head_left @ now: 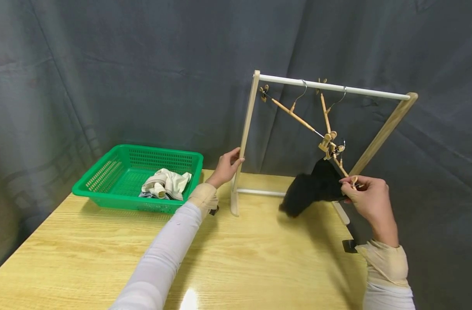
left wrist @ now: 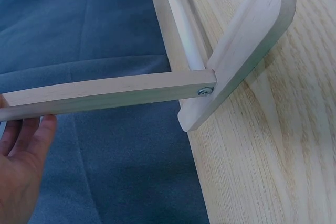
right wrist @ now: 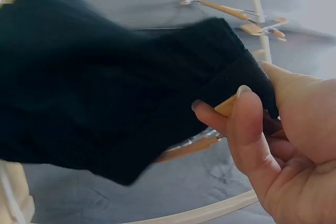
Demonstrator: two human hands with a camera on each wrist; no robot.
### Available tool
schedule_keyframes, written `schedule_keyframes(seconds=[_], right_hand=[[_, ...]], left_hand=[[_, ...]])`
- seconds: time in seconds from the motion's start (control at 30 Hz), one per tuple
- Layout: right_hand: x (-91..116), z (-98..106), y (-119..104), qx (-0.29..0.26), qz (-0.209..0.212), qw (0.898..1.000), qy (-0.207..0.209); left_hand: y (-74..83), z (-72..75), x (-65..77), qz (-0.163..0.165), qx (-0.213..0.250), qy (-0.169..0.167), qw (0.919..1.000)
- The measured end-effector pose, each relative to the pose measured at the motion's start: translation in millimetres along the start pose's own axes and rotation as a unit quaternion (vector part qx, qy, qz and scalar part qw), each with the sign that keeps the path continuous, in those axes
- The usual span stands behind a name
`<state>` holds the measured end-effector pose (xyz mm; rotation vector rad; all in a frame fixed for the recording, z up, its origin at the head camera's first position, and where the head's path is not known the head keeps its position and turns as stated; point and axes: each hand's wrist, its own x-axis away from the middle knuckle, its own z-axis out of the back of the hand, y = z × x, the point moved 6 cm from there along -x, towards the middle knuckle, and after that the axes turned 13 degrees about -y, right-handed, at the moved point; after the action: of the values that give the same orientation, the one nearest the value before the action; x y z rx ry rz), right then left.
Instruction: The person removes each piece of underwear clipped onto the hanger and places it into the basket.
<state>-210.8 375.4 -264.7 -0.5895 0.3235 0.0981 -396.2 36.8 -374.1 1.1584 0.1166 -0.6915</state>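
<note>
My left hand (head_left: 226, 167) grips the left wooden post (head_left: 248, 118) of a small garment rack. In the left wrist view its fingertips (left wrist: 47, 123) lie against the post's lower edge. At the rack's right side, my right hand (head_left: 369, 200) pinches a wooden clip (right wrist: 227, 106) at the near end of a clip hanger (head_left: 339, 165). A black garment (head_left: 317, 183), its exact kind unclear, hangs from this hanger and swings out to the left, blurred. Two more clip hangers, one on the left (head_left: 291, 113) and another beside it (head_left: 325, 110), hang from the white rail (head_left: 369, 91) with no cloth on them.
A green plastic basket (head_left: 137, 206) stands on the left of the wooden table (head_left: 220, 258), holding crumpled white and beige cloth (head_left: 168, 183). The rack's right post (head_left: 383, 135) stands behind my right hand. A grey curtain (head_left: 143, 64) covers the back.
</note>
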Motion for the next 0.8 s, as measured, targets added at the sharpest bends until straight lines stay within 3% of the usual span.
schedule_keyframes(seconds=[0.13, 0.33, 0.8], right_hand=[[7.6, -10.5, 2.8, 0.005, 0.014, 1.0, -0.026], [20.5, -19.2, -1.0, 0.006, 0.033, 0.999, -0.033], [55.8, -35.0, -38.9, 0.03, 0.117, 0.993, -0.008]], left_hand=[[-1.8, -0.6, -0.4, -0.001, 0.004, 0.0, 1.0], [-2.6, -1.3, -0.5, -0.002, 0.01, 0.001, 0.9999], [1.3, -0.9, 2.1, 0.003, 0.009, 0.008, 0.9999]])
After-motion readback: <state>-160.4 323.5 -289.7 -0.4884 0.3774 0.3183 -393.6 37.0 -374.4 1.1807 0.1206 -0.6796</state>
